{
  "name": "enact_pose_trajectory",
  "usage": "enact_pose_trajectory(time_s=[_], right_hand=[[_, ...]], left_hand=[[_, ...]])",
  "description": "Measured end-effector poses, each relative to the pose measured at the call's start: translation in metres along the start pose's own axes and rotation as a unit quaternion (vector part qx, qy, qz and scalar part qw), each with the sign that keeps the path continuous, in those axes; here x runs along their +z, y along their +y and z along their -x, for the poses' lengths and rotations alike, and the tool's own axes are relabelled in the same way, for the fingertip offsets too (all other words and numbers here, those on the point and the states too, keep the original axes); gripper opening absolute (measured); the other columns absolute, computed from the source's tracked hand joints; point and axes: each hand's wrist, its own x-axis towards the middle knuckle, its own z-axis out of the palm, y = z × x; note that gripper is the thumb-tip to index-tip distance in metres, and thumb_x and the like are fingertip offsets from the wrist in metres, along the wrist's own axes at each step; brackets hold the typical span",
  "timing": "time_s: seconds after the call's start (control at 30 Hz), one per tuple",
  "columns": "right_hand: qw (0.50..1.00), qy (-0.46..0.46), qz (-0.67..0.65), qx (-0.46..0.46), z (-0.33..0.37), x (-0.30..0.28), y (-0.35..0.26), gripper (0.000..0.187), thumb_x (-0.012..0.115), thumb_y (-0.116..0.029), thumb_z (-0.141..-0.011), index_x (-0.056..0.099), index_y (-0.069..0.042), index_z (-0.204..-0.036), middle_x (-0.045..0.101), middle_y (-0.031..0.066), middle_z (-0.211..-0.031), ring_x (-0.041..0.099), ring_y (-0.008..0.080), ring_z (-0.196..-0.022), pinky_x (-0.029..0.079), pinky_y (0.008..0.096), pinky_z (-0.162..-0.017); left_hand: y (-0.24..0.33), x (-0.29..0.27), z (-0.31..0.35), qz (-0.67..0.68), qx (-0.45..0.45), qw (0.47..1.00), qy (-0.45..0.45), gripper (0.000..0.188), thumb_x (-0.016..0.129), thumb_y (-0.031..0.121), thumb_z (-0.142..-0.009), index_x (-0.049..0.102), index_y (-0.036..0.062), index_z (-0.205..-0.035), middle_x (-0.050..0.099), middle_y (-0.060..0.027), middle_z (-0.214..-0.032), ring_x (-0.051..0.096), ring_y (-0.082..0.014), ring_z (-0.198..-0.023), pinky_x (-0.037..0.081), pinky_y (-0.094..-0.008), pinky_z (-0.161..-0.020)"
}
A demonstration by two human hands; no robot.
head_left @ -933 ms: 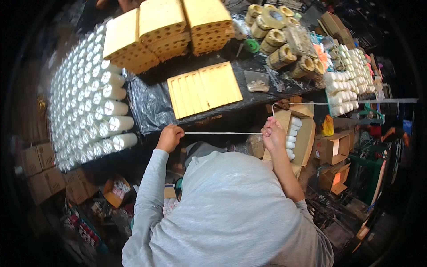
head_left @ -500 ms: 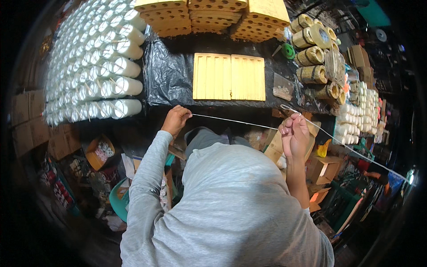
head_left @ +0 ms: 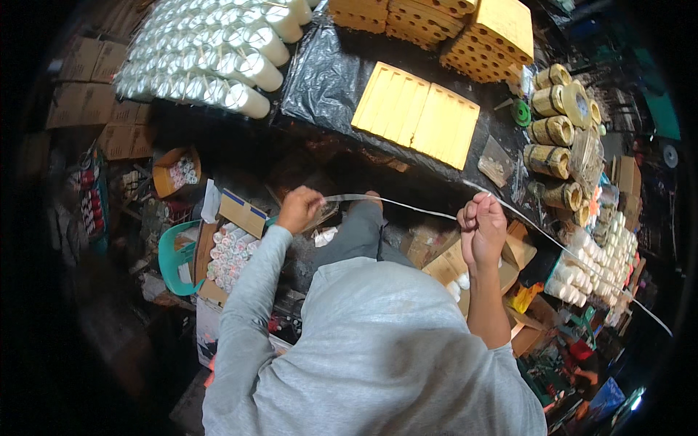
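Observation:
A thin white string [head_left: 418,208] runs between my two hands, above my lap and in front of the table's near edge. My left hand [head_left: 299,208] is closed in a pinch on its left part. My right hand [head_left: 481,227] is raised with bent fingers closed round the string, which goes on past it, down to the far right. Beyond my hands, two yellow grooved blocks [head_left: 392,102] lie side by side on the black plastic-covered table [head_left: 313,87]. Neither hand touches them.
White cylinders [head_left: 251,102] stand in rows at the table's left. Yellow blocks with holes [head_left: 502,33] are stacked at the back. Rolls [head_left: 549,160] and a green tape reel [head_left: 520,112] lie at the right. A green chair [head_left: 171,258] and a box of small rolls [head_left: 229,254] are lower left.
The view has turned, so the table appears tilted and shifted right. The string between my hands now sags slightly and looks blurred near my left hand. Both hands still hold it.

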Motion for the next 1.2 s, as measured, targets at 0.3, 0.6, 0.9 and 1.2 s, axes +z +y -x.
enact_pose_trajectory(time_s=[0.3, 0.6, 0.9, 1.2], right_hand=[[1.0, 0.005, -0.007, 0.018, 0.016, -0.038, 0.015, 0.02, 0.056, -0.022, -0.107, 0.059, -0.005, -0.099, 0.054, 0.0025, -0.075, 0.042, 0.0094, -0.062, 0.038, 0.0251, -0.059], [0.999, -0.044, -0.011, 0.014, -0.002, -0.033, 0.032, 0.022, 0.058, -0.024, -0.106, 0.061, -0.003, -0.099, 0.052, 0.001, -0.074, 0.041, 0.0083, -0.062, 0.038, 0.0239, -0.058], [0.996, -0.04, 0.031, 0.075, 0.001, -0.029, 0.061, 0.023, 0.059, -0.025, -0.105, 0.061, -0.003, -0.099, 0.054, 0.0007, -0.073, 0.045, 0.0085, -0.061, 0.039, 0.0238, -0.058], [0.994, -0.042, 0.057, 0.084, 0.009, -0.026, 0.063, 0.023, 0.057, -0.025, -0.106, 0.061, -0.003, -0.101, 0.055, 0.0016, -0.073, 0.045, 0.0089, -0.061, 0.04, 0.0243, -0.059]], left_hand=[[0.046, 0.044, 0.061, -0.005, -0.09, 0.994, -0.063, 0.019, 0.074, 0.019, -0.088, 0.073, 0.0014, -0.093, 0.068, -0.0167, -0.085, 0.065, -0.0366, -0.086, 0.052, -0.0448, -0.077], [0.084, 0.024, 0.071, -0.005, -0.057, 0.998, 0.0, 0.015, 0.078, 0.013, -0.085, 0.071, 0.0001, -0.088, 0.068, -0.0154, -0.082, 0.066, -0.0324, -0.078, 0.052, -0.0413, -0.069], [0.075, 0.045, 0.085, 0.034, -0.09, 0.995, -0.015, 0.017, 0.075, 0.018, -0.087, 0.073, 0.0016, -0.092, 0.07, -0.0164, -0.088, 0.066, -0.0357, -0.09, 0.052, -0.043, -0.081], [0.073, 0.071, 0.083, 0.052, -0.074, 0.996, 0.003, 0.019, 0.074, 0.019, -0.089, 0.072, -0.0001, -0.091, 0.068, -0.0174, -0.087, 0.066, -0.0363, -0.087, 0.052, -0.0423, -0.077]])
